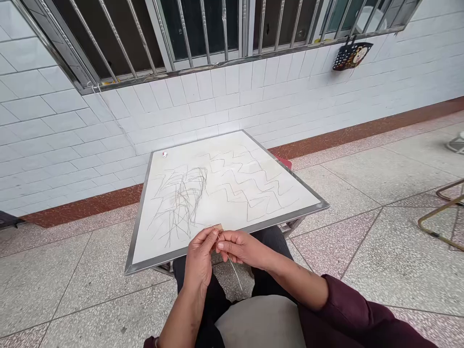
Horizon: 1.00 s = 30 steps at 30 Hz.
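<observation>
My left hand (200, 253) and my right hand (242, 247) meet at the table's near edge, fingertips pinched together. Between them runs a thin wire (235, 271), whose pale free end hangs down over my lap. A small tan piece (218, 226) shows just above the left fingertips; its kind is not clear. On the white table (213, 212), beyond my hands, lies a loose tangle of thin dark wires (181, 198) at the left. Several wires bent into zigzags (250, 191) are spread over the right side.
A small white and red object (165, 154) sits at the table's far left corner. Behind stands a white tiled wall (217, 106) with a barred window (203, 29). A dotted bag (351, 55) hangs from the bars. At the right is a metal chair frame (435, 232).
</observation>
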Available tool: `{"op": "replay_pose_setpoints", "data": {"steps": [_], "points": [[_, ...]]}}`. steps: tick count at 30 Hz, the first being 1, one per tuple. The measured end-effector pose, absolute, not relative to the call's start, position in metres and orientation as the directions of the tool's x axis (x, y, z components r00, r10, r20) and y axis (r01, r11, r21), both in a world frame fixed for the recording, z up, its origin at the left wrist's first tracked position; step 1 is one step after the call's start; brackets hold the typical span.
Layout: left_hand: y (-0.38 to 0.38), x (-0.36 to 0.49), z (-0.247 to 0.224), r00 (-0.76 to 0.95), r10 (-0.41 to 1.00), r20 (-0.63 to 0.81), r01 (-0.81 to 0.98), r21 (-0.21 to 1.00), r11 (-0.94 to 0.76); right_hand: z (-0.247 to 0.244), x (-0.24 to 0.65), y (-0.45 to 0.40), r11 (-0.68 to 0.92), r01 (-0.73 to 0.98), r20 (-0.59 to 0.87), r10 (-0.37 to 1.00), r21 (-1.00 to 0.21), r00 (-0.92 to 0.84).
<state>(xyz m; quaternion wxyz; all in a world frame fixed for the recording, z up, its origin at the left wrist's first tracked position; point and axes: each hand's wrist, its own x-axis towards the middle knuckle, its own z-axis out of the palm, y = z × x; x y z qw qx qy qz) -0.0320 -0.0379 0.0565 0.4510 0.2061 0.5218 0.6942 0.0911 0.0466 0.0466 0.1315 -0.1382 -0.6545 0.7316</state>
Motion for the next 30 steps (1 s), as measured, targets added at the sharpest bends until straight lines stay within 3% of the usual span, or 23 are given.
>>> {"op": "replay_pose_setpoints", "data": {"steps": [7, 15, 23, 30], "points": [[-0.048, -0.04, 0.067, -0.678, 0.707, -0.201, -0.43, 0.889, -0.16, 0.045, 0.097, 0.03, -0.166, 0.018, -0.08, 0.373, -0.986, -0.924], [-0.06, -0.031, 0.06, -0.588, 0.796, -0.142, -0.362, 0.926, -0.102, 0.046, 0.1, 0.026, -0.291, 0.0, -0.103, 0.339, -0.957, -0.935], [-0.063, -0.031, 0.059, -0.649, 0.75, -0.132, -0.379, 0.91, -0.167, 0.052, 0.102, 0.021, -0.131, -0.013, -0.044, 0.424, -0.991, -0.905], [-0.067, -0.029, 0.056, -0.611, 0.781, -0.127, -0.356, 0.925, -0.129, 0.048, 0.101, 0.022, -0.132, -0.008, -0.049, 0.421, -0.991, -0.906]]}}
